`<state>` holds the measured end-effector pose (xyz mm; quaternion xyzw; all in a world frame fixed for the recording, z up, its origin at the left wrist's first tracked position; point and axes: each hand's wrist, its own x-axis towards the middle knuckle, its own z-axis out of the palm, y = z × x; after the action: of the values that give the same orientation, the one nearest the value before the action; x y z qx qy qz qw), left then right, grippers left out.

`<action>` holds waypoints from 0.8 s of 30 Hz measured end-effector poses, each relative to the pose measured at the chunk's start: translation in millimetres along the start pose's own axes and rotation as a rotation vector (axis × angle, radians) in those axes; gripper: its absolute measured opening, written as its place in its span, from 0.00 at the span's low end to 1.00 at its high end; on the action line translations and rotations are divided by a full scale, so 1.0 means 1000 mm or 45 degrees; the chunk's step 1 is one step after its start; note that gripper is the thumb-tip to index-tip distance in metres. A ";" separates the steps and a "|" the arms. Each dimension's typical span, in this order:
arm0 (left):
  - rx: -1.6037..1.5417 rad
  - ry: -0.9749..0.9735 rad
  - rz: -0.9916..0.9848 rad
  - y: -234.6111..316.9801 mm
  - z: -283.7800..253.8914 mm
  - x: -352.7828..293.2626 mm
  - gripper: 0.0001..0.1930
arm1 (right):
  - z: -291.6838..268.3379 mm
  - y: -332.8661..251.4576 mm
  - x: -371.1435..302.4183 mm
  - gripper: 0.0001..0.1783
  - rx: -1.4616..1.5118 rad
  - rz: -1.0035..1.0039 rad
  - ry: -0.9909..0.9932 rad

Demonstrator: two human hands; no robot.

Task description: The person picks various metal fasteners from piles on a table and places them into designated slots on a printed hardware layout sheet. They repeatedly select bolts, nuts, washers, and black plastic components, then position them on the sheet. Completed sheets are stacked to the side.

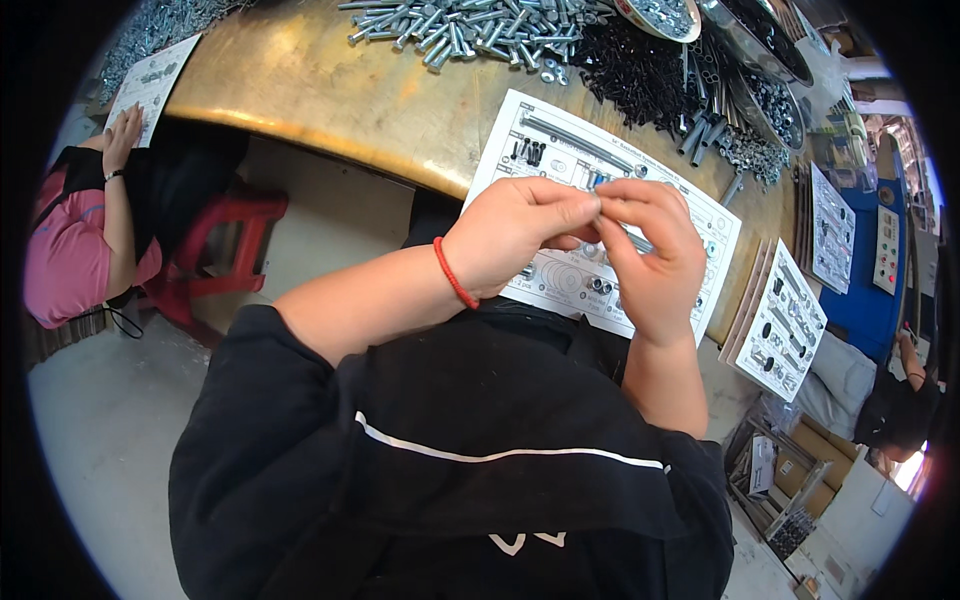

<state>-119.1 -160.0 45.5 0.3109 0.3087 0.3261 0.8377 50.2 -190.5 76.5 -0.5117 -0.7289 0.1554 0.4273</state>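
Observation:
My left hand (515, 232), with a red cord bracelet at its wrist, is closed in a pinch above a white sheet (497, 165). Its thumb and fingertips meet those of my right hand (655, 245), which is also pinched. Whatever sits between the fingertips is mostly hidden and too small to name. Black, grey and silver fastener shapes cover the sheet, which lies at the table's near edge. Whether some are loose parts or only pictures, I cannot tell.
Silver bolts (450, 35) are heaped at the table's far side, beside black screws (635, 85) and short metal tubes (705, 135). A bowl (690, 30) of small parts stands behind. Stacked picture boards (775, 320) are at right. A person (85, 245) sits left, near a red stool (235, 250).

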 end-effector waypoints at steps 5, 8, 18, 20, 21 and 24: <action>0.530 -0.191 0.163 0.003 -0.001 -0.010 0.13 | -0.016 -0.012 -0.021 0.14 0.148 -0.003 -0.056; 0.747 -0.236 0.163 0.009 0.002 -0.013 0.12 | -0.020 -0.008 -0.030 0.15 0.148 -0.081 -0.078; 0.790 -0.278 0.174 0.012 0.007 -0.017 0.11 | -0.015 -0.005 -0.041 0.17 0.247 -0.055 0.032; 0.809 -0.272 0.151 0.014 0.007 -0.017 0.11 | -0.014 -0.005 -0.039 0.17 0.249 -0.046 0.010; 0.818 -0.268 0.139 0.015 0.006 -0.017 0.11 | -0.014 -0.004 -0.038 0.17 0.248 -0.050 -0.010; 0.834 -0.299 0.106 0.017 0.003 -0.015 0.11 | -0.013 -0.003 -0.037 0.17 0.242 -0.041 -0.043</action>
<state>-131.8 -162.3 64.3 0.6108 0.2854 0.2056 0.7094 62.4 -227.3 68.6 -0.4546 -0.7261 0.2255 0.4640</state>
